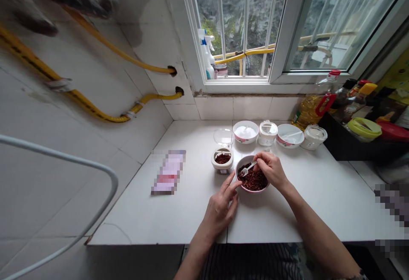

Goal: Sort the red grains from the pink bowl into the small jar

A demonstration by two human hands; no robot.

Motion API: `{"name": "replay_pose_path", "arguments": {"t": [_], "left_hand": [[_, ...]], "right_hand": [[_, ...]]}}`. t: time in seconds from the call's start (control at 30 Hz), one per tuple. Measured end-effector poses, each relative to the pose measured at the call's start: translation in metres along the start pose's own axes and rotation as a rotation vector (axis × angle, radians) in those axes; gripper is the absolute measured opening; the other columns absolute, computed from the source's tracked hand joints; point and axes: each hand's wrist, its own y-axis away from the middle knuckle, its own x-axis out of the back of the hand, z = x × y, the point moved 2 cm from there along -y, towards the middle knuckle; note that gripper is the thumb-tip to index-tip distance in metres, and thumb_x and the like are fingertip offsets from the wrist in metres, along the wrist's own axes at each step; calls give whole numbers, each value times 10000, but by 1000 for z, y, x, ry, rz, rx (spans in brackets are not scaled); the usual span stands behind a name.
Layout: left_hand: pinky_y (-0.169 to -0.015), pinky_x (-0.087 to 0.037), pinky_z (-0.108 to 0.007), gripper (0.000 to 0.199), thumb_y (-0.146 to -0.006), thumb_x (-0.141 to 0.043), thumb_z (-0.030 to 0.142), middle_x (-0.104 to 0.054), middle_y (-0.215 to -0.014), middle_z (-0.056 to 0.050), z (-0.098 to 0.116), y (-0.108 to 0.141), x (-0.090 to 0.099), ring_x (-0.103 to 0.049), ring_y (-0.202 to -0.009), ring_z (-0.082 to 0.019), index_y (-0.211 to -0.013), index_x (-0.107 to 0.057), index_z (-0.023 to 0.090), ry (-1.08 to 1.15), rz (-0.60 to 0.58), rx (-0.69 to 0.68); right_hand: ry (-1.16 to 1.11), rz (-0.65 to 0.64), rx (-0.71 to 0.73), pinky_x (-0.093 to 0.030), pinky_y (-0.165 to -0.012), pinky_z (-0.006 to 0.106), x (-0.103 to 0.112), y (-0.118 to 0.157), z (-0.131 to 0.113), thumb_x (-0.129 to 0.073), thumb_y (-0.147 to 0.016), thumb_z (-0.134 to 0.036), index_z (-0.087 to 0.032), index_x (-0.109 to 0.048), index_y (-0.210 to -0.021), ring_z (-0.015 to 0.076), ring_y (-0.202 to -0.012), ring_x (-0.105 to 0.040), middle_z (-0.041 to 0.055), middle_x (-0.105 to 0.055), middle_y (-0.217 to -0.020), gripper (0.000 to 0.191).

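Note:
A bowl (253,191) of dark red flakes (255,179), which look like crushed chilli, sits on the white counter. At its left rim my left hand (222,205) holds the side with thumb and fingers. My right hand (271,170) pinches the handle of a small white spoon (245,171) over the bowl; the spoon's head is at the flakes. Just left of the bowl stands a small seasoning jar (222,165), its clear lid (223,136) raised and similar dark red flakes inside.
Behind are a bowl of white grains (246,140), a lidded jar (267,134), another bowl with a white spoon (289,142) and a second lidded jar (314,138). An oil bottle (311,107) stands back right. A blurred purple packet (169,172) lies left.

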Motion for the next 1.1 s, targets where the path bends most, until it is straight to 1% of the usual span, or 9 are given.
{"name": "replay_pose_path", "arguments": {"t": [0.1, 0.2, 0.27, 0.4, 0.57, 0.77, 0.83, 1.0, 1.1], "left_hand": [[-760, -607, -267, 420, -925, -457, 69, -478, -1499, -166, 0, 0, 0, -708, -776, -112, -1303, -499, 248, 5, 12, -2], [-758, -606, -267, 411, -928, -458, 73, -478, -1498, -167, 0, -1, 0, -706, -769, -110, -1298, -504, 246, 9, 17, -4], [-758, -607, -270, 408, -929, -459, 78, -476, -1499, -170, -1, -1, 0, -707, -771, -113, -1300, -505, 242, 10, 10, -2], [-766, -611, -280, 408, -927, -460, 82, -476, -1499, -169, -2, 0, 0, -705, -775, -117, -1301, -509, 238, 9, 2, 11], [-755, -611, -282, 423, -928, -461, 85, -466, -1508, -173, -2, 0, 0, -704, -771, -119, -1318, -499, 245, -8, -10, 13], [-744, -609, -275, 425, -923, -462, 89, -466, -1508, -168, -1, 0, 0, -701, -760, -118, -1316, -498, 246, -24, 2, -4], [-755, -608, -280, 424, -922, -460, 84, -467, -1506, -172, -1, 0, 0, -698, -762, -116, -1313, -496, 243, -16, 4, -10], [-775, -608, -292, 443, -916, -451, 74, -452, -1517, -177, -2, 0, -2, -701, -803, -124, -1325, -486, 241, -31, -12, 3], [-775, -607, -288, 459, -914, -451, 70, -450, -1521, -173, -3, 0, -3, -705, -814, -126, -1339, -477, 243, -45, -8, -8]], "right_hand": [[45, 23, 13, -486, -821, 354, 0, 0, 2, -473, -832, -165, -236, -614, -715, 194, -628, -627, -26, -674, -547, 197], [146, 49, 73, -465, -893, 396, -1, 1, 3, -479, -828, -157, -241, -614, -716, 215, -708, -640, -9, -682, -586, 194], [171, 47, 97, -451, -926, 412, -2, 2, 4, -486, -830, -144, -245, -616, -721, 215, -711, -640, -7, -685, -601, 197], [125, 40, 58, -467, -876, 390, -1, 1, 3, -488, -831, -140, -250, -629, -736, 226, -751, -650, -10, -693, -587, 203], [4, 31, 12, -482, -838, 361, 0, 1, 0, -474, -844, -159, -243, -629, -732, 193, -613, -627, -33, -685, -546, 209], [96, 45, 57, -463, -898, 375, -1, 1, 4, -476, -827, -146, -250, -639, -731, 220, -763, -660, -19, -691, -567, 215], [111, 39, 72, -460, -912, 383, -2, 1, 4, -468, -834, -142, -249, -633, -742, 218, -757, -656, -19, -687, -565, 217], [161, 10, 146, -431, -983, 426, -5, 2, 3, -468, -843, -128, -251, -612, -740, 197, -660, -630, -29, -681, -583, 216], [164, 20, 151, -445, -962, 419, -5, 3, 4, -464, -844, -131, -253, -617, -737, 210, -714, -648, -21, -684, -595, 223]]}}
